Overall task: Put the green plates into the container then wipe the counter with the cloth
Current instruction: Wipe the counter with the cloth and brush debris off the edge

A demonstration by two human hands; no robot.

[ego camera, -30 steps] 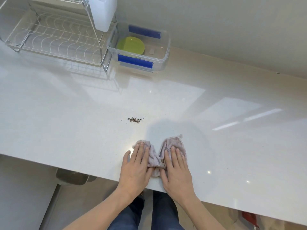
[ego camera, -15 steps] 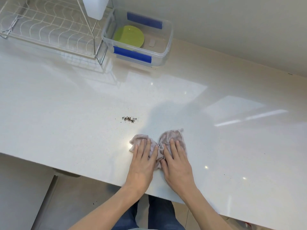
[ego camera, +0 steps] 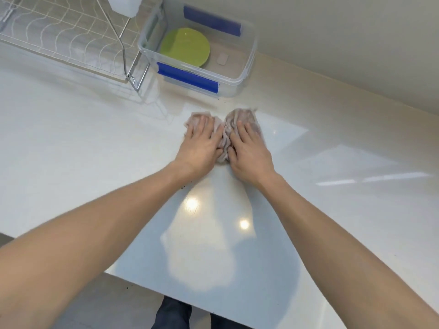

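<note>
A green plate (ego camera: 184, 47) lies flat inside the clear plastic container (ego camera: 248, 67) with blue clips at the back of the white counter (ego camera: 71, 150). A crumpled pale pink cloth (ego camera: 224, 129) is spread on the counter just in front of the container. My left hand (ego camera: 200, 148) presses flat on its left half and my right hand (ego camera: 249, 150) presses flat on its right half, arms stretched far forward. A few dark specks (ego camera: 184, 186) lie by my left wrist.
A wire dish rack (ego camera: 59, 39) stands at the back left, touching the container's left side, with a white object (ego camera: 123, 5) hanging over it. The wall (ego camera: 344, 43) runs behind. The counter's near edge is below my forearms.
Both hands have pushed the cloth away from the near edge, across the spot where the dark crumbs lay, up to the container. The crumb pile is no longer visible.
</note>
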